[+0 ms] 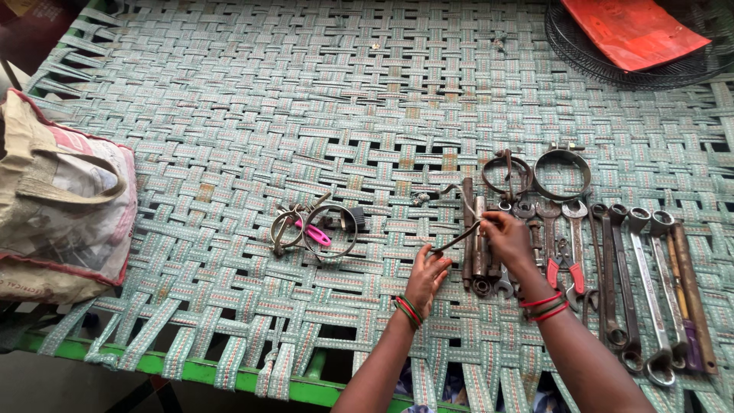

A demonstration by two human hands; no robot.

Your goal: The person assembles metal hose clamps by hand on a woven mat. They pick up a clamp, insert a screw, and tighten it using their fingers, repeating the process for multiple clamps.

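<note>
The left hand (pixel 425 277) pinches the near end of a thin, bent metal rod (pixel 456 239), fingers closed on it just above the woven cot (pixel 229 115). The right hand (pixel 507 239) grips the far end of the same rod, thumb and fingertips clenched around it, so the rod runs slantwise between the two hands, lifted slightly off the webbing. Both wrists wear red and green bangles (pixel 409 310).

Directly under and just beside the right hand lies a bundle of rusty pipes and socket tools (pixel 475 252), laid near to far. To its right sit red-handled pliers (pixel 564 268), then a row of long spanners (pixel 642 291) side by side, running toward the near edge, with a brown-handled tool (pixel 692 291) at the far right. Beyond the right hand lie two round metal clamps (pixel 562 174), one dark, one lighter, touching each other.

Left of the left hand, well apart, rest two more ring clamps (pixel 313 229) with a small pink-handled tool (pixel 313 233) lying across them.

At the cot's left edge sits a worn cloth bag (pixel 61 206). In the far right corner a black wire basket (pixel 596 61) holds a red packet (pixel 631 30). The cot's green frame (pixel 191 371) shows along the near edge.
</note>
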